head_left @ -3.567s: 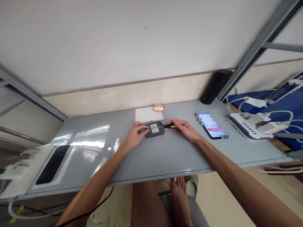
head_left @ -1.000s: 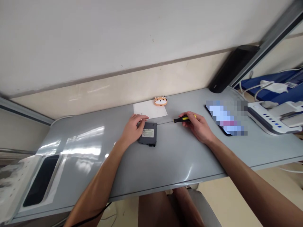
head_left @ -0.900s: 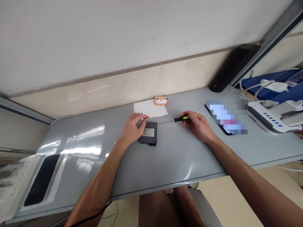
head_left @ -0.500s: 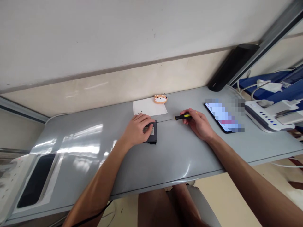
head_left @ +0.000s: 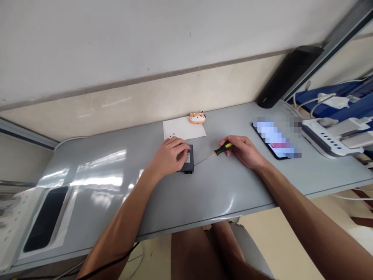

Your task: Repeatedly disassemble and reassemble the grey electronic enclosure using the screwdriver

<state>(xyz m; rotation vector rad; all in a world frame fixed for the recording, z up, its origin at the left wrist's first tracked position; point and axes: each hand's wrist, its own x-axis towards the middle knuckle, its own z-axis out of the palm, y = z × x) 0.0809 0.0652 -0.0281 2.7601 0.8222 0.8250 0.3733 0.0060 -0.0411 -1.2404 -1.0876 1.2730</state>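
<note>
My left hand point(head_left: 171, 155) is closed over a flat black rectangular device point(head_left: 189, 167) with a pale label, holding it down on the grey desk point(head_left: 221, 190). The palm and fingers hide its left side. In my right hand point(head_left: 244, 151) is a screwdriver point(head_left: 220, 149) with a black and yellow handle, gripped between thumb and fingers. Its thin metal shaft slants down to the left, and the tip is at the device's right side, near the lower corner. Whether the tip touches the device I cannot tell. Several small dark bits lie on white paper point(head_left: 186, 130) just beyond my left hand.
An orange animal-faced case point(head_left: 197, 118) sits on the paper's far edge. To the right are a lit phone point(head_left: 272, 140), a power strip point(head_left: 329, 142) and a black cylinder point(head_left: 288, 77) against the wall. A dark phone point(head_left: 46, 217) lies at the left.
The screwdriver tip has shifted from the device's upper right corner down toward its lower right corner, and the shaft now slants more. My left hand still holds the device.
</note>
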